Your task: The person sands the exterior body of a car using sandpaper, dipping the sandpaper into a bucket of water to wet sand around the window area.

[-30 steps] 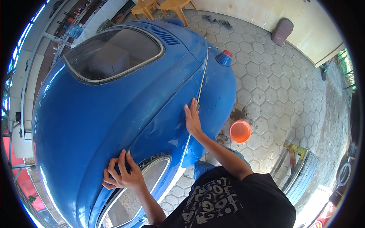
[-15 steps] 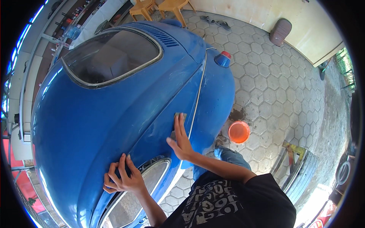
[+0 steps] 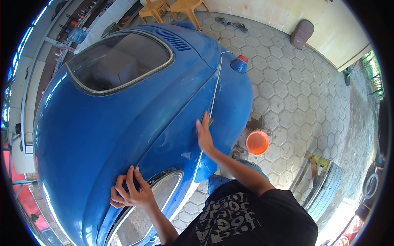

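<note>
Your right hand [image 3: 205, 138] lies nearly flat, a likely light pad [image 3: 211, 121] at its one o'clock; grip closure can't be told. Best pinched by its edges. At eight o'clock, your left hand [image 3: 134, 192], half-open, seemingly empty, rests on the probably slick blue car [image 3: 102, 131].

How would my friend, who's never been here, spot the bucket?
Find the big blue car, then its rounded rear fender. Right of it, on grey hexagonal paving, stands the bucket: round and bright orange against the grey and blue around it.

yellow chairs [image 3: 185, 5] and dark sandals [image 3: 240, 27] on hexagonal pavers [image 3: 283, 92]; a brown pad [image 3: 302, 34] by a pale wall [image 3: 340, 39]
</note>
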Demonstrator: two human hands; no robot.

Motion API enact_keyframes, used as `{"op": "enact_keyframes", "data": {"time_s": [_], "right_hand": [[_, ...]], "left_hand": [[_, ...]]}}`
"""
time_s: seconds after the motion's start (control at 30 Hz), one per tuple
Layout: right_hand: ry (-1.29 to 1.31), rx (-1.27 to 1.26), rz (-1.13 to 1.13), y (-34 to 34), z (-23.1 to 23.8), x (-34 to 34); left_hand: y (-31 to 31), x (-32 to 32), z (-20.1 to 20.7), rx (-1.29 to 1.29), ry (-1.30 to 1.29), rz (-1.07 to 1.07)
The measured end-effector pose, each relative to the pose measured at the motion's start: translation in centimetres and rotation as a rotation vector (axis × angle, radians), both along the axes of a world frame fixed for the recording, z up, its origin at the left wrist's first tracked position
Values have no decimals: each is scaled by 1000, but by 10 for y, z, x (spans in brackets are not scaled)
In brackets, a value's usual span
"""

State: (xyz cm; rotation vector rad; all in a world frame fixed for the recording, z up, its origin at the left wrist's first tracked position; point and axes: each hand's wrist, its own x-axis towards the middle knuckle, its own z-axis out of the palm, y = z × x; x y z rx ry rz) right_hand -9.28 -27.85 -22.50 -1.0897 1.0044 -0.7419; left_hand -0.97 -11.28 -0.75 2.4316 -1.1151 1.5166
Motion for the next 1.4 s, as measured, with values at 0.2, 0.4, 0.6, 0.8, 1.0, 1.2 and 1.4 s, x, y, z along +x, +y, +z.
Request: {"op": "enact_keyframes", "data": {"time_s": [0.2, 0.4, 0.6, 0.8, 1.0, 1.2, 1.4], "right_hand": [[-6, -548, 200, 38, 59, 4], [37, -154, 25, -27, 21, 6], [-3, -426, 262, 22, 36, -4], [168, -93, 18, -67, 38, 20], [104, -156, 129, -42, 19, 2], [189, -226, 43, -34, 26, 13], [153, -150, 8, -85, 1, 7]], "left_hand": [[13, 6, 1, 9, 0, 20], [7, 3, 2, 25, -3, 11], [15, 8, 1, 19, -24, 24], [8, 5, -4, 19, 0, 27], [5, -2, 8, 94, -4, 32], [-57, -9, -14, 210, 106, -70], [-109, -20, -23, 319, 194, -165]]}}
